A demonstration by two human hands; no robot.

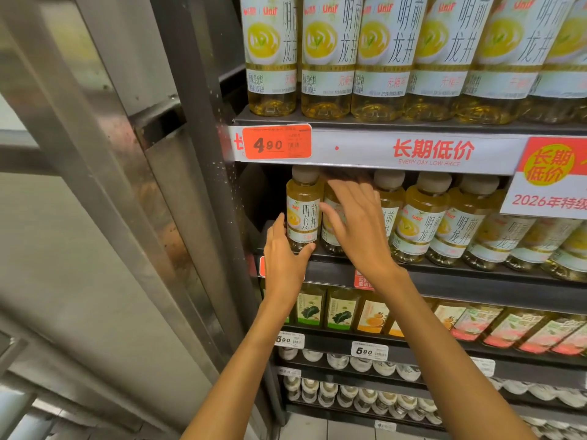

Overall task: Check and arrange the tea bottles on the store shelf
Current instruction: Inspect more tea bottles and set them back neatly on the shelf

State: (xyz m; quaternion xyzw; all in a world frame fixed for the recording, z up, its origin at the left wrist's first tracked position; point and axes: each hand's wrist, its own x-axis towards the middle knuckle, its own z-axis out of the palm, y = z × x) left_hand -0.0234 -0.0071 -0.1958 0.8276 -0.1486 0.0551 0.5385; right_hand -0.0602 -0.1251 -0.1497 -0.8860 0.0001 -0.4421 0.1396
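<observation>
The left hand (282, 252) cups the base of the leftmost tea bottle (302, 208) on the middle shelf (444, 274); its grip is curled round the bottle's lower part, thumb at the front right, fingers up the left side. The bottle stands upright at the shelf's left end, beige cap on top, pale yellow tea inside, a white label with a yellow cup. The right hand (355, 223) lies just beside it, over the second bottle (332, 230) — fingers straight and spread, reaching up past the bottle's neck, thumb across its label; the grip here is loose and spread, not pinching, and the bottle's cap is hidden behind the fingers.

To the right, more bottles of the same tea (422, 217) stand in a row along the same shelf, touching one another. Above it runs a white price strip (413, 150) with red characters and the words EVERY DAY LOW PRICE; an orange price tag (276, 141) reading 4.90 sits at its left end; a red and white sign (552, 179) hangs at the right. The shelf above carries larger bottles of the same brand (327, 55); below are drinks with green and orange labels (341, 308). A steel pillar (95, 154) stands to the left.
</observation>
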